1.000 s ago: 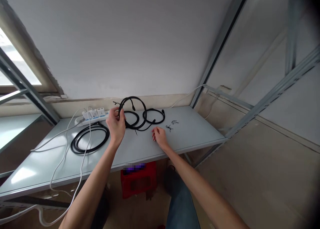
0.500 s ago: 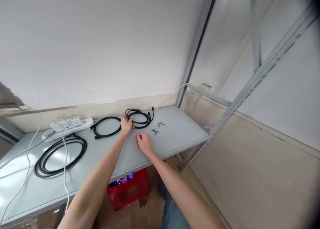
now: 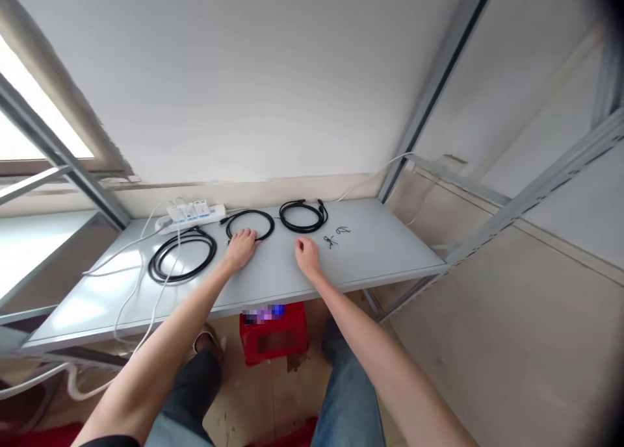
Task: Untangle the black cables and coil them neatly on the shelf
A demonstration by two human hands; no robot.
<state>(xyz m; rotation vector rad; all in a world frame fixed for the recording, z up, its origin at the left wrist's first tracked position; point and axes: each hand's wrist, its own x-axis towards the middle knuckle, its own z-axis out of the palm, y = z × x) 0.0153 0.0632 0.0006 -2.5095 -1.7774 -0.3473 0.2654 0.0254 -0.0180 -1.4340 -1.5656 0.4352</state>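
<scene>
Three coils of black cable lie in a row on the grey shelf top. My left hand (image 3: 242, 247) rests over the near edge of the middle cable coil (image 3: 272, 221), its fingers stretched out and lying flat. To the right, my right hand (image 3: 307, 255) is curled into a fist just above the surface or on it, below the right cable coil (image 3: 302, 229) and apart from it. The inside of that fist is hidden. Beside it lie two small bunches of thin black ties (image 3: 330, 242). The left cable coil (image 3: 182, 278) is the largest, with a white cord crossing it.
A white power strip (image 3: 219, 212) with plugs stands at the back left of the shelf top (image 3: 385, 239). White cords (image 3: 136, 288) hang over the front edge. A red stool (image 3: 273, 343) stands below. Metal posts (image 3: 419, 122) rise at both ends.
My left hand has left the right coil and moved left onto the middle one. The right coil now lies more neatly gathered. My right hand stays curled nearby. The camera view has shifted.
</scene>
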